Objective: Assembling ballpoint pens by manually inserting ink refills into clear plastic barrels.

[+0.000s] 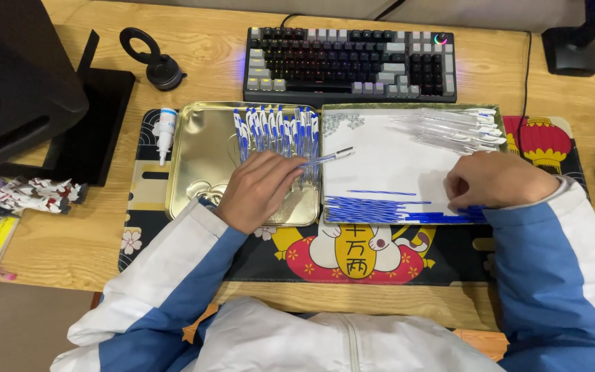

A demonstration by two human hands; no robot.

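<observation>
Hands: left clamped on pen, right curled, fingertips hidden btwn refills.

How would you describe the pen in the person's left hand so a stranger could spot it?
Find the gold tray below the keyboard. The left hand rests on it, holding one pen. Unlike the row of pens, it points sideways over the white tray.

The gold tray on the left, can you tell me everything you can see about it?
The gold tray looks like shiny metal, square with rounded corners and a low raised rim, with a faint pressed pattern in its floor. It lies flat on the patterned desk mat, just below the keyboard and right beside the white tray. A row of blue-and-white pens lies along its top right part. The left hand rests over its lower right, holding one pen.
</observation>
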